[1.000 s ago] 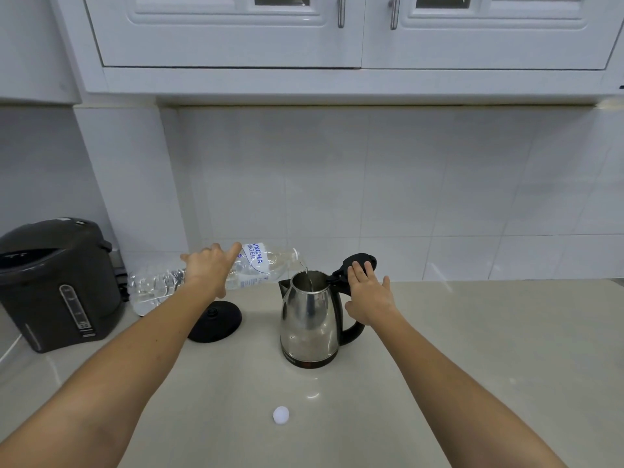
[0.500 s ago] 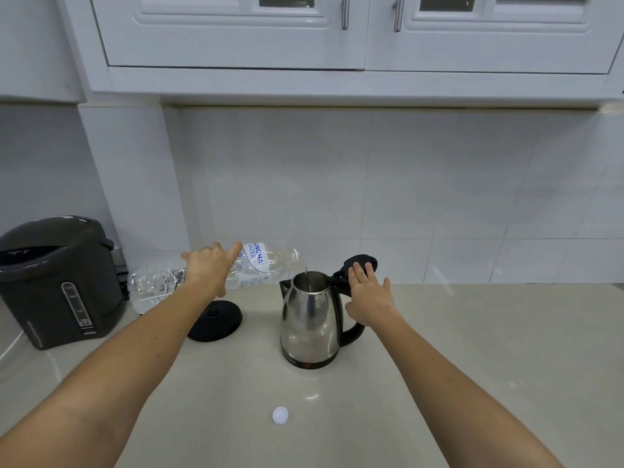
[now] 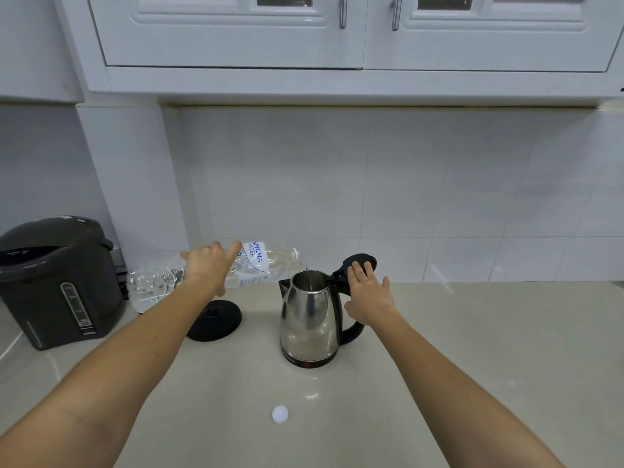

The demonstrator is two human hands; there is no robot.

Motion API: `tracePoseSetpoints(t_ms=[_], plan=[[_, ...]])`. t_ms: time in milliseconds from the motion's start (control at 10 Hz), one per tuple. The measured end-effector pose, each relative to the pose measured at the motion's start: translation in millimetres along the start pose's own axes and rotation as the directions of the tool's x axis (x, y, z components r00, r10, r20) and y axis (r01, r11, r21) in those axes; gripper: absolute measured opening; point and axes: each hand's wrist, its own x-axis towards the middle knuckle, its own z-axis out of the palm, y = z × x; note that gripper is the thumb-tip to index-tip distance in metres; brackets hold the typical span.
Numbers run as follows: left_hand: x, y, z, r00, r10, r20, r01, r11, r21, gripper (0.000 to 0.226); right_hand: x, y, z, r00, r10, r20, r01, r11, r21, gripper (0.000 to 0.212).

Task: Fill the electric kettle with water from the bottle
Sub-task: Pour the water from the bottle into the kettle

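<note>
White wall cabinets hang above a pale tiled wall, well above and behind the steel electric kettle that stands upright on a beige countertop. Far to the kettle's left, against the wall, sits a dark grey hot-water dispenser. A clear plastic water bottle with a blue-lettered label is held nearly level to the kettle's upper left, its open mouth just above the kettle's rim, and a thin stream of water runs from it into the kettle's open top. The person's left hand is wrapped around the middle of the bottle, fingers curled over its far side. Just to the kettle's left on the countertop, below the bottle, lies the kettle's round black power base, apart from the kettle itself. The right hand is at the kettle's right side, over the black handle; its fingers are stretched out flat and loose, with the fingertips resting against the raised black lid, which stands tilted back at the kettle's upper right. Nearer the camera than the kettle, on bare countertop, lies a small white bottle cap.
</note>
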Motion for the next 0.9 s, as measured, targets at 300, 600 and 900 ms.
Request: tracePoseSetpoints(t_ms=[300, 600, 900], plan=[[-1.0, -1.2, -1.2, 1.0, -0.006, 0.003, 0.006, 1.0, -0.005, 0.081, 0.0, -0.2, -0.5, 1.0, 0.0, 0.006, 0.0, 1.0, -0.005, 0.074], [-3.3, -1.3, -2.6, 1.0, -0.011, 0.01, 0.011, 1.0, -0.017, 0.082, 0.3, 0.2, 0.3, 1.0, 0.002, 0.002, -0.002, 1.0, 0.001, 0.075], [-6.4, -4.2, -1.5, 1.0, -0.012, -0.002, 0.012, 1.0, -0.01, 0.08, -0.3, -0.2, -0.4, 1.0, 0.003, 0.007, -0.003, 1.0, -0.009, 0.075]])
